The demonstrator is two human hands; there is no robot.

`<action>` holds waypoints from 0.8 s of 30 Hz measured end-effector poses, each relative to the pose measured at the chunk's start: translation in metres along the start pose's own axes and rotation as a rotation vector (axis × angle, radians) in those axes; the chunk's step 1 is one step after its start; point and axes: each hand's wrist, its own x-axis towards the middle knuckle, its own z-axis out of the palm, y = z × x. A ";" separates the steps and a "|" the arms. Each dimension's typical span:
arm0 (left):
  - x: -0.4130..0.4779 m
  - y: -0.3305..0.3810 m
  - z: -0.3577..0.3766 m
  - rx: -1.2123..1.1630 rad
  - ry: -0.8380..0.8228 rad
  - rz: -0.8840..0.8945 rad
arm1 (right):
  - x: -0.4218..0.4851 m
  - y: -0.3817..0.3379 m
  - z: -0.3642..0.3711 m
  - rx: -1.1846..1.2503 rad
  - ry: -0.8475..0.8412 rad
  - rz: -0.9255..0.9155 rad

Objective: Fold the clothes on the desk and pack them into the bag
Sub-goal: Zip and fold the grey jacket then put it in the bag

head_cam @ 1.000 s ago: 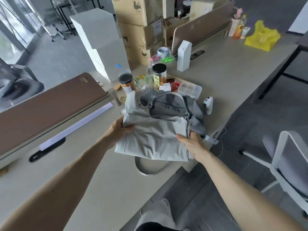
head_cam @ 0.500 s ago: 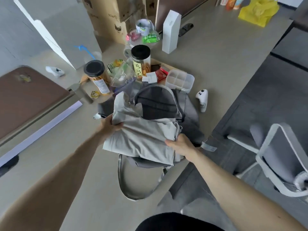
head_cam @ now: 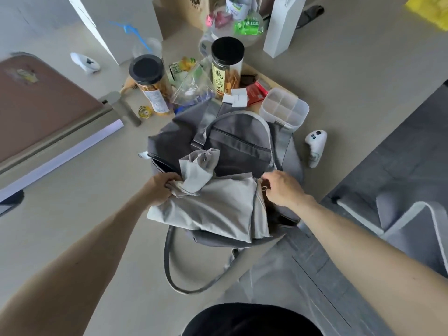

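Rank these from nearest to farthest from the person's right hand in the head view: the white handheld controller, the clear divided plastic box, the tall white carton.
Measured from the right hand:
1. white handheld controller, just beyond the hand, to its right.
2. clear divided plastic box, behind the grey bag.
3. tall white carton, far back on the desk.

The left hand [head_cam: 161,187] grips the folded pale-grey garment [head_cam: 218,209] lying across the open bag [head_cam: 240,144] on the bench [head_cam: 351,69]; the right hand [head_cam: 282,187] curls at the bag's rim.
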 end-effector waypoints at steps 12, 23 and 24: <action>-0.009 0.029 -0.010 0.121 -0.163 0.134 | 0.033 0.018 0.013 -0.167 0.027 -0.159; 0.038 0.073 -0.005 0.150 -0.288 0.273 | 0.043 0.006 -0.092 0.570 0.100 -0.056; 0.043 0.078 -0.006 0.140 -0.279 0.277 | 0.041 0.004 -0.099 0.602 0.096 -0.071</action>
